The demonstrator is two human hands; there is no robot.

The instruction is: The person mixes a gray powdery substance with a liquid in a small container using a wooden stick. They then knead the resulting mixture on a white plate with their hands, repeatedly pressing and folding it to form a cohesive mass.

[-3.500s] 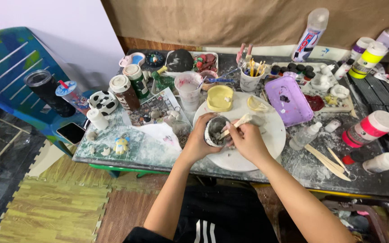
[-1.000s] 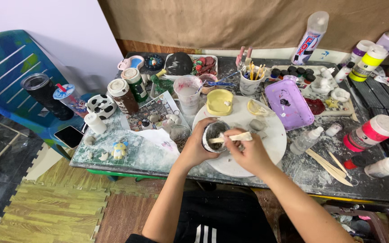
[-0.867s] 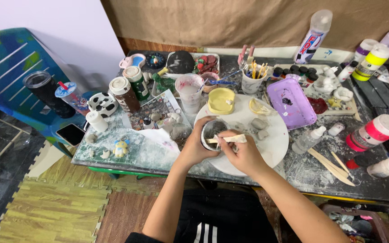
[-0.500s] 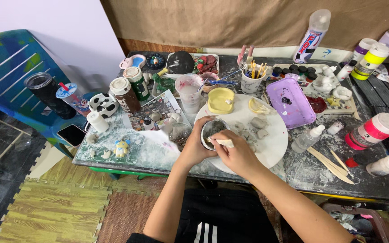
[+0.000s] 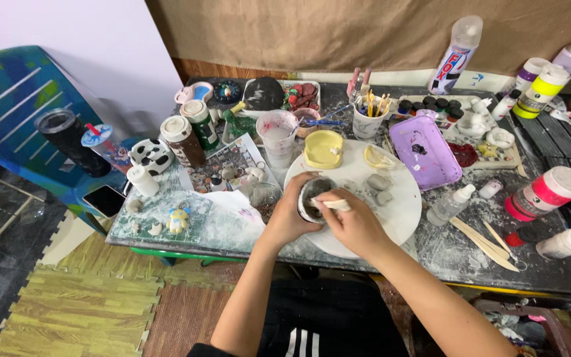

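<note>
My left hand [image 5: 290,215] wraps around a small dark bowl [image 5: 313,196] that contains grey paste. It rests on the near left part of a round white board [image 5: 401,205]. My right hand [image 5: 353,223] is closed on a pale wooden stick [image 5: 330,204], whose tip reaches into the bowl. Three grey clay lumps [image 5: 378,188] lie on the board just right of the bowl.
A yellow square tub [image 5: 323,148], a purple tray [image 5: 424,142], a cup of brushes [image 5: 369,114], paint bottles [image 5: 544,90] and jars [image 5: 181,139] crowd the messy table. Wooden sticks [image 5: 484,239] lie at the right. A blue chair [image 5: 18,106] holds a dark tumbler [image 5: 66,140] and a phone [image 5: 105,200].
My right hand has turned the stick from lying across the bowl's top to pointing down into it, and slid closer to the bowl. My left hand keeps its grip.
</note>
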